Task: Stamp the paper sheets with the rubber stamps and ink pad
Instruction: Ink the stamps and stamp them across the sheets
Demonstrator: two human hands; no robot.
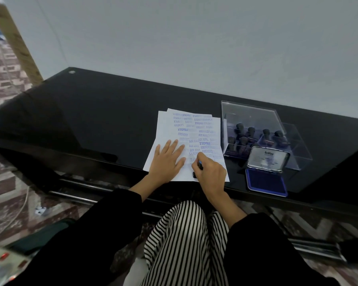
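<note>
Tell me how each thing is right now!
Ink pad: open, lid up.
Paper sheets: overlapping, covered in blue prints.
Left hand: flat on the sheets.
Right hand: grips a stamp on the sheets.
Clear box: holds spare stamps, upright.

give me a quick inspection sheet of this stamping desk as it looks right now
surface: glossy black table
job's things: paper sheets covered in blue imprints; open ink pad to their right; spare stamps in clear box behind it
clutter: blurred device with lights, lower left, off the table
grippers: left hand flat on the sheets; right hand grips a stamp on the paper
cables: white cable on the floor, left
surroundings: patterned carpet, grey wall
</note>
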